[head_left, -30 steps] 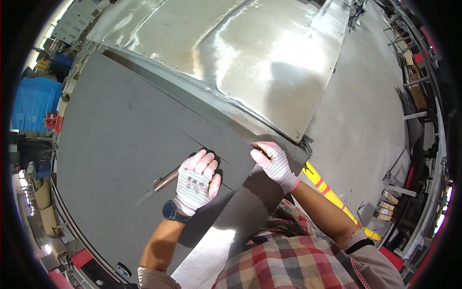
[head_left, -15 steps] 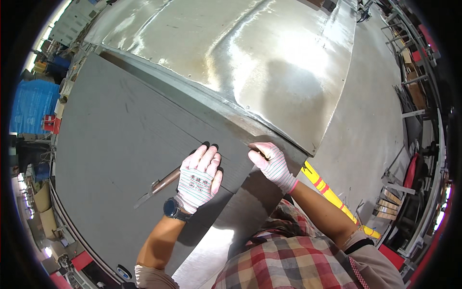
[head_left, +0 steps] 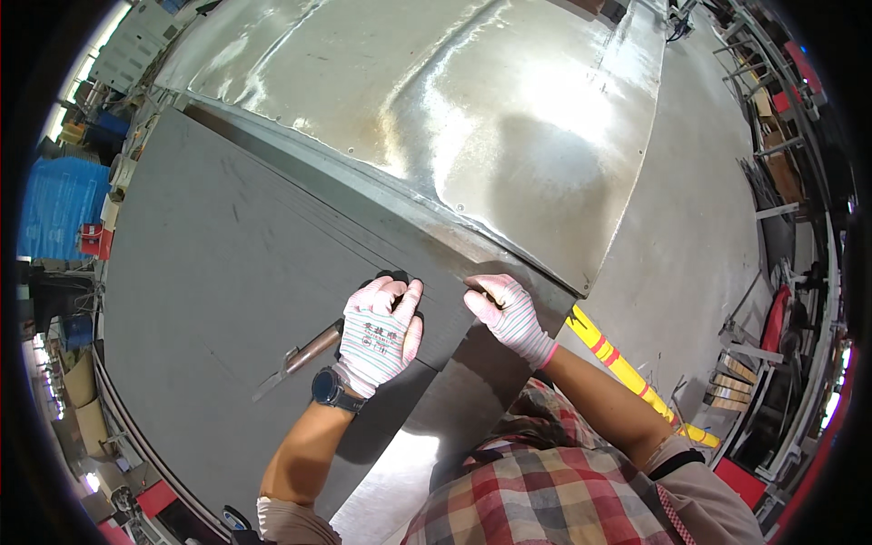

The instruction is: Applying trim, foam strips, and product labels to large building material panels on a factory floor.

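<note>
your left hand [head_left: 377,336] bends its fingers onto the grey sheet [head_left: 209,263] beneath it; you can't tell whether it grips anything. the knife-like tool [head_left: 312,352] lies just left of it, handle towards your palm. your right hand [head_left: 510,318] curls, any grasp hidden.

2 white gloves [head_left: 375,343], pink-teal striped; black round watch [head_left: 325,386]; red-black-cream plaid garment [head_left: 536,481]; pale sleeves [head_left: 292,520].
</note>
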{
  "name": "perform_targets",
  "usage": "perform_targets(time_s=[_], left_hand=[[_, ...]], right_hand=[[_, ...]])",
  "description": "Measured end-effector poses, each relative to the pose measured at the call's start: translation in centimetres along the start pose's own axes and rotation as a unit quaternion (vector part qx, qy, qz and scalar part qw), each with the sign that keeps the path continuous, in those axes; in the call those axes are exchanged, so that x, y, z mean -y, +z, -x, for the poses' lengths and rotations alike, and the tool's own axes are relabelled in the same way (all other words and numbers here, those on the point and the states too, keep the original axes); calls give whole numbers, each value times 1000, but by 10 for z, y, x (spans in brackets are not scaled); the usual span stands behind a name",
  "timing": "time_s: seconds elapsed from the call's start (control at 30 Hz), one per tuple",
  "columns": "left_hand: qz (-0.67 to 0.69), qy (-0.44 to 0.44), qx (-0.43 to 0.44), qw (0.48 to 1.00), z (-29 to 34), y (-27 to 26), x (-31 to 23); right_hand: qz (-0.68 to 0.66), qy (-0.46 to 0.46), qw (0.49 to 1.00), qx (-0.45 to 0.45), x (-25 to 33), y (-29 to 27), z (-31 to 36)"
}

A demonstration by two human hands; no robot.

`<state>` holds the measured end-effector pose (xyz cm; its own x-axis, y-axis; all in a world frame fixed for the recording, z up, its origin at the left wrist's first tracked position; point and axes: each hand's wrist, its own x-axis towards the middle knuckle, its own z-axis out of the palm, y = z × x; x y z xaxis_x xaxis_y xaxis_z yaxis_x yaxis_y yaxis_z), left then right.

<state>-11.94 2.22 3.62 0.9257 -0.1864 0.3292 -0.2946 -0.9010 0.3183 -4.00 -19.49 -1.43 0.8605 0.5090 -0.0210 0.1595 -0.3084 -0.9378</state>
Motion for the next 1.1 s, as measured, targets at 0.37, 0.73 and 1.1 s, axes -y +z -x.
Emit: perform_targets(time_s=[0.37,0.73,1.1], left_hand=[[-74,15,18,997,-8,-4,-6],[-86,-140,-15,986,-26,27,-41],[-79,-167,-53,981,72,59,-225]], right_hand=[[43,14,999,18,5,-4,-1],[43,-25,998,40,11,-15,-9],[267,-163,945,-96,-2,-10,28]])
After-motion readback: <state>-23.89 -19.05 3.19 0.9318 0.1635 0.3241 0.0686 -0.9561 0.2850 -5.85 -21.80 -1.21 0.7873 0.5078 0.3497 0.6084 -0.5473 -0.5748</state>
